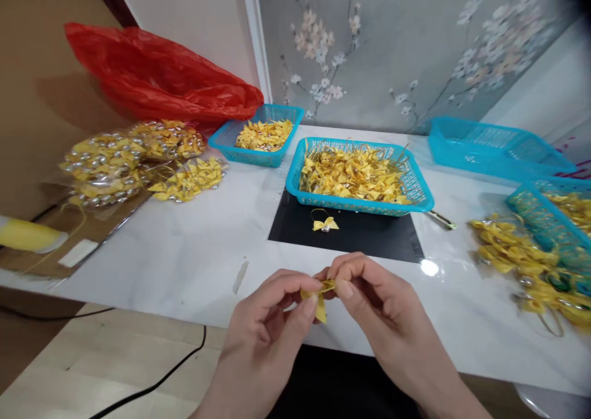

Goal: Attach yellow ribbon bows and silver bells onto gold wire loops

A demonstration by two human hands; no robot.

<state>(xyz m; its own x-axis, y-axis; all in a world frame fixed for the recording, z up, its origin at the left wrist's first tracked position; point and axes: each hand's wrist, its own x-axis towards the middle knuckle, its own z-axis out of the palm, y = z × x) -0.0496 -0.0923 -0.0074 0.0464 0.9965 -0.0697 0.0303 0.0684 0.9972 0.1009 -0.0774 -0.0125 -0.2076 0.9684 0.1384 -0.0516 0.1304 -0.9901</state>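
Observation:
Between my two hands, just over the table's front edge, is a yellow ribbon bow (321,310) with a thin gold cord. My left hand (277,320) pinches the bow between thumb and fingertips. The cord is pinched in the fingertips of my right hand (378,302), close against the left. Most of the bow is hidden by fingers. Beyond them, a finished-looking bow (325,224) with a silvery bead and a cord loop lies on a black mat (295,225). At the mat's far side stands a blue basket (360,206) heaped with similar bows.
Bagged bows (104,160) and a red plastic bag (161,77) are at the left, near a smaller blue basket (253,156). Rightward lie a small cutter-like tool (443,220), loose bows (517,247) and blue baskets (489,148). A black cable (161,379) crosses the floor.

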